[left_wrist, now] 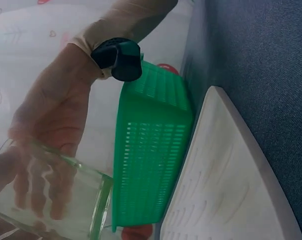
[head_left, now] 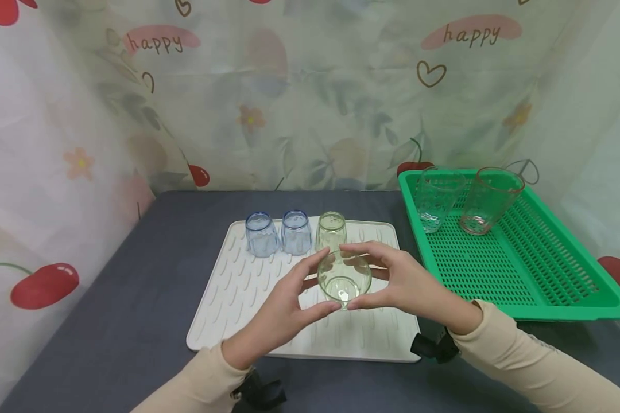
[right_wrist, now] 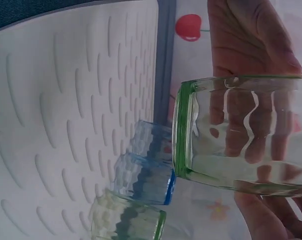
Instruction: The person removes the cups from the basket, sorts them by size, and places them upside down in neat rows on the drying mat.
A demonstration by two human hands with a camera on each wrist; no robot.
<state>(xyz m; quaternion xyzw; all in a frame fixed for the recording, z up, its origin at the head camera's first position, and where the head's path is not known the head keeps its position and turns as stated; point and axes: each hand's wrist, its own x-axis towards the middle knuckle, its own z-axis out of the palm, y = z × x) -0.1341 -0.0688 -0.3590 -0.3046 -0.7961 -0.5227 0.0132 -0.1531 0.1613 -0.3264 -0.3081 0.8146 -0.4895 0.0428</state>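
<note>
Both hands hold a clear green-tinted glass (head_left: 344,278) above the white ridged drying mat (head_left: 237,310); its mouth faces up toward the head camera. My left hand (head_left: 291,292) grips it from the left, thumb at the near side. From the right, my right hand (head_left: 395,278) curls thumb and fingers round it. In the right wrist view the thick base of the held glass (right_wrist: 183,130) shows beside the mat. Upside down along the mat's far edge stand two blue glasses (head_left: 262,235) (head_left: 296,232) and another green glass (head_left: 332,229), partly hidden by the fingers.
At the right a green perforated basket (head_left: 573,252) holds a clear glass (head_left: 436,201) and a pink-rimmed glass (head_left: 491,201), both standing toward its far left. A dark grey cloth (head_left: 150,287) covers the table. Printed curtains (head_left: 315,115) hang behind and at the sides.
</note>
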